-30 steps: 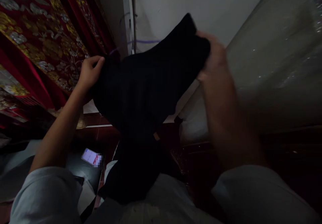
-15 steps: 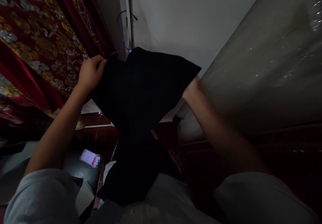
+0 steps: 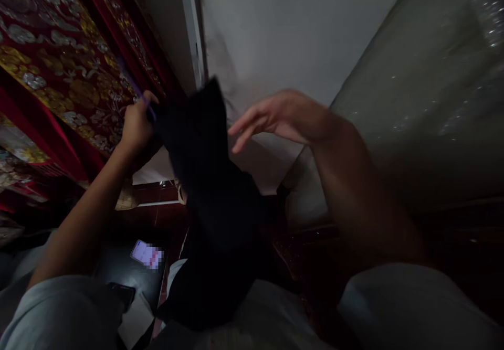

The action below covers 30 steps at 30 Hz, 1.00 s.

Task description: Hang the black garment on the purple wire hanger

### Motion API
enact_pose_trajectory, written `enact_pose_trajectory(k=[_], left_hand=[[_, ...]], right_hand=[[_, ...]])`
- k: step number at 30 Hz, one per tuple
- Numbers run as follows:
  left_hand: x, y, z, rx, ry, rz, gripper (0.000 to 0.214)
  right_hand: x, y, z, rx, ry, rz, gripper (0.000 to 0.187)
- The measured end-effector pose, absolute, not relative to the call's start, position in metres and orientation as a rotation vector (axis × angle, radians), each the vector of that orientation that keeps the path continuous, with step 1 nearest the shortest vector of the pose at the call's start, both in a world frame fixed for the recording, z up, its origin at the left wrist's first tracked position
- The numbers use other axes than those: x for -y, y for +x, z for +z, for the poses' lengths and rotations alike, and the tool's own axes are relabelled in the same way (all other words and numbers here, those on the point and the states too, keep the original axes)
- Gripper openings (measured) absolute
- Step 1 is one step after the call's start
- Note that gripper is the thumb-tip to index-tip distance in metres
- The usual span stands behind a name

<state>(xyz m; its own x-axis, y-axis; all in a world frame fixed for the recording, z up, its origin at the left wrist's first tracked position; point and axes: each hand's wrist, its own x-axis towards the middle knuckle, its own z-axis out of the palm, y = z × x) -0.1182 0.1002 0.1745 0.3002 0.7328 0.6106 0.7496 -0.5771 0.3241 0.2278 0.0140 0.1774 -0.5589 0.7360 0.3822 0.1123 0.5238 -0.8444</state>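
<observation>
My left grip (image 3: pixel 138 125) is closed on the upper corner of a black garment (image 3: pixel 200 153), with the purple hanger (image 3: pixel 136 85) running up past my fingers; how much of the hanger I have hold of, I cannot tell. Pinching up there seems to let the garment's own weight draw it downward: it hangs between my arms in a narrow, bunched fall, its lower part reaching my lap. My right grip (image 3: pixel 275 116) holds nothing. Its fingers are parted and bent toward the garment's right edge, just beside it, probably to be near that side while the left bears the load.

Down to my left, the phone (image 3: pixel 140 251) lies screen up on a dark surface (image 3: pixel 108 263), perhaps so it can be read without a hand. Behind my left wrist is red brocade cloth (image 3: pixel 84 69).
</observation>
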Motion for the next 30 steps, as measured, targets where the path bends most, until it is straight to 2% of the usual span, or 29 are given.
enact_pose_trajectory(k=[3,4,5,7,8,9,13,16,18,20,22,25,27,30], left_hand=[[-0.1,-0.114,0.167,1.045,-2.76,-1.295,0.024],[-0.098,-0.107,0.165,0.925,-2.845,-1.321,0.024],[-0.094,-0.098,0.165,0.826,-2.922,-1.342,0.023],[-0.082,-0.075,0.163,0.708,-3.061,-1.359,0.024],[-0.075,-0.063,0.162,0.688,-3.128,-1.359,0.027],[-0.068,-0.052,0.161,0.688,-3.19,-1.364,0.03],[-0.046,-0.024,0.159,0.644,-3.316,-1.438,0.038],[-0.051,-0.043,0.175,0.599,-3.277,-1.229,0.034],[-0.067,-0.077,0.195,0.678,-3.151,-1.097,0.042],[-0.085,-0.116,0.215,0.831,-2.955,-1.372,0.049],[-0.096,-0.146,0.227,0.954,-2.672,-1.694,0.044],[-0.086,-0.152,0.223,0.877,-2.291,-1.871,0.032],[-0.066,-0.133,0.208,0.768,-2.23,-1.669,0.024],[-0.031,-0.09,0.174,0.77,-2.448,-0.932,0.025]], right_hand=[[-0.027,0.214,0.145,2.15,-0.835,0.673,0.045],[-0.035,0.207,0.132,2.142,-0.87,0.514,0.045],[-0.043,0.198,0.118,2.133,-0.887,0.364,0.054],[-0.059,0.18,0.088,2.142,-0.943,0.113,0.087],[-0.067,0.171,0.075,2.121,-0.979,0.02,0.096],[-0.074,0.163,0.063,2.083,-1.005,-0.051,0.097],[-0.085,0.155,0.043,1.993,-0.964,-0.152,0.068],[-0.077,0.177,0.051,2.021,-0.93,-0.163,0.054],[-0.071,0.199,0.06,1.944,-1.037,-0.189,0.047],[-0.068,0.224,0.069,1.788,-1.219,-0.222,0.044],[-0.071,0.247,0.08,1.643,-1.38,-0.258,0.045],[-0.077,0.263,0.101,1.607,-1.525,-0.278,0.062],[-0.078,0.26,0.117,1.672,-1.583,-0.271,0.068],[-0.071,0.245,0.132,1.78,-1.582,-0.301,0.062]])
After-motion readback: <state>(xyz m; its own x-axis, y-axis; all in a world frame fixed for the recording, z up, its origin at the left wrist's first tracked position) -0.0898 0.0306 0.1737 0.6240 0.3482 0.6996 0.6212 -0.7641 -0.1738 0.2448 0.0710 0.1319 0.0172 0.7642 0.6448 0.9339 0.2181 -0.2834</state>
